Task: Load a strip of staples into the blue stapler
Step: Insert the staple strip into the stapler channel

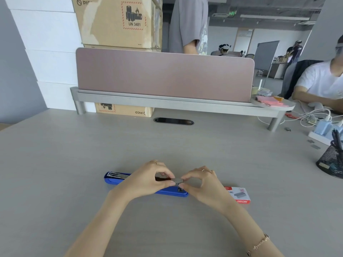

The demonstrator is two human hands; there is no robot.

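Bright, even daylight fills the room, leaving only faint, soft shadows on the desk (74,164). The wide lens bends the edges, and the background looks slightly soft.

Loads of bare desk (74,164) is left open around the blue stapler (115,180). The right side is boxed in by the staple box (239,194), the far right by a mesh pen cup (330,164).

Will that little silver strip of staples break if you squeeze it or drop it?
Probably, if handled roughly. The staple strip looks thin and short, pinched at each end by the left hand and right hand, so bending might snap it. It seems light and would likely lie flat on the desk, not roll.
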